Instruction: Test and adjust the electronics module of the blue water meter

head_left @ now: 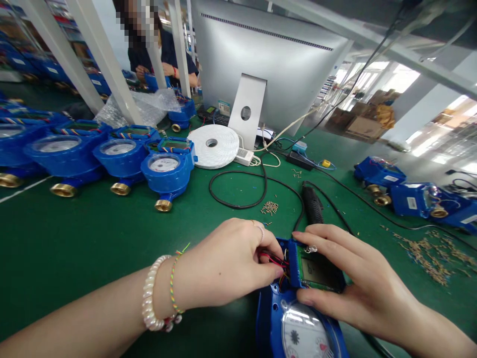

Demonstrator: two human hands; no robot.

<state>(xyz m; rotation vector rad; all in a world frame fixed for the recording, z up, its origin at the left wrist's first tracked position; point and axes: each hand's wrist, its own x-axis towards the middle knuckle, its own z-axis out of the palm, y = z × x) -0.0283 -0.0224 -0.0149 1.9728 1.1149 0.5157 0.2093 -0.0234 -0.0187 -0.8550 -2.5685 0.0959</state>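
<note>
A blue water meter (266, 318) with a clear round dial lies close in front of me at the lower right. My right hand (357, 278) grips the blue-framed display module (320, 272) at the meter's top, thumb and fingers on opposite edges. A small coiled spring (310, 249) shows on its circuit board. My left hand (223, 263) pinches the thin red and dark wires (274, 259) beside the module; the fingertips partly hide them. Just beyond my right hand lies a black electric screwdriver (312, 203) with its cord.
Several blue water meters (167, 171) with brass fittings line the left. More meters (412, 201) lie at the right. Small screws (270, 208) and a pile of small parts (432, 256) lie on the green table. A white tape roll (219, 154) sits by the monitor (261, 59). A person (167, 54) works opposite.
</note>
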